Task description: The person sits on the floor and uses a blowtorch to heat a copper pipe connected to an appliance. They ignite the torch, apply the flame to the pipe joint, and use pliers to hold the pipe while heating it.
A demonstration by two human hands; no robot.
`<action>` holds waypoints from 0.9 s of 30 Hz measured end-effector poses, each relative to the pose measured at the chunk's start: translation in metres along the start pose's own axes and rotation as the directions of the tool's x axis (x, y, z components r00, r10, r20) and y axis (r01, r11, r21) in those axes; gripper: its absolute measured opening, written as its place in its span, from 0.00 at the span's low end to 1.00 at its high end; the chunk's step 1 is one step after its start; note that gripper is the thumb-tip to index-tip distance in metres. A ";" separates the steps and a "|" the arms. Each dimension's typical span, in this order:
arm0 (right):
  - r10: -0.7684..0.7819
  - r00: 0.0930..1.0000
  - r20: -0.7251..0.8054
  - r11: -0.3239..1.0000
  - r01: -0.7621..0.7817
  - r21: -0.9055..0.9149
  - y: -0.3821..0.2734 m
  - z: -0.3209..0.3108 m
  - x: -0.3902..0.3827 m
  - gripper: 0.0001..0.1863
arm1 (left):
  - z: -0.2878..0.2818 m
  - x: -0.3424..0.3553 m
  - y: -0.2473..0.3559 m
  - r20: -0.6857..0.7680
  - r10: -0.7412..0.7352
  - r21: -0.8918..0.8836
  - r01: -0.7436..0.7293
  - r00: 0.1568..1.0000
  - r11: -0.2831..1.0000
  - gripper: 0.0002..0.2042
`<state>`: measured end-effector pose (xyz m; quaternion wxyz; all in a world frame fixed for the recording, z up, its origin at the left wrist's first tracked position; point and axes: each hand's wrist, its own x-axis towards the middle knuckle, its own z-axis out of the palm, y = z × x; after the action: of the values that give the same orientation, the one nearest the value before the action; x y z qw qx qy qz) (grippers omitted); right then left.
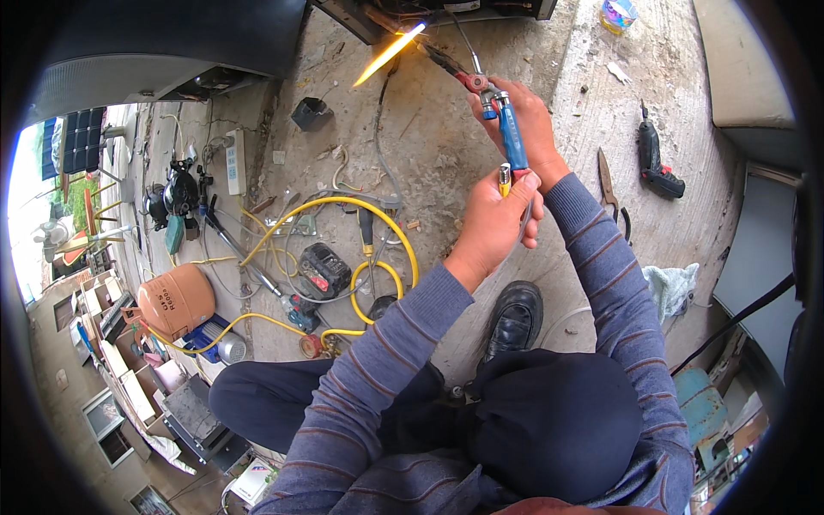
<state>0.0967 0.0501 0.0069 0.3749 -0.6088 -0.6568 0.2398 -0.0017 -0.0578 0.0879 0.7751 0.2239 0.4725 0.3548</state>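
Note:
A blue-handled torch (513, 137) points up toward a dark appliance (539, 9), with a long yellow flame (386, 55) at its bent tip, near copper tubing. My right hand (524, 118) is closed on the torch around its valve end, together with red-handled pliers (468, 80) that reach toward the appliance. My left hand (502, 215) grips the lower end of the torch, where hoses and a yellow-and-silver fitting (505, 178) show. The pliers' jaws are hard to make out.
Looped yellow hose (403, 239), a battery pack (324, 270), an orange gas cylinder (178, 300) and a vacuum pump (219, 339) lie left. A power strip (236, 161) and black cup (311, 113) sit beyond. Scissors (607, 184), a black drill (657, 163) and a cloth (669, 287) lie right.

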 end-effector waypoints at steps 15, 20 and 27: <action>-0.001 1.000 -0.005 1.000 0.001 -0.016 0.003 0.001 -0.001 0.22 | -0.004 0.004 0.001 0.004 0.022 -0.018 -0.022 1.000 1.000 0.11; -0.002 1.000 0.002 1.000 0.002 -0.015 0.005 0.004 -0.001 0.22 | -0.005 0.003 0.000 0.005 0.019 -0.021 -0.019 1.000 1.000 0.11; -0.038 0.999 -0.029 0.999 0.037 -0.015 0.002 0.001 0.006 0.21 | -0.003 0.003 0.001 0.002 0.021 -0.021 -0.021 1.000 1.000 0.11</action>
<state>0.0974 0.0561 0.0059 0.3847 -0.6023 -0.6643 0.2191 -0.0039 -0.0552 0.0855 0.7741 0.2212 0.4655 0.3675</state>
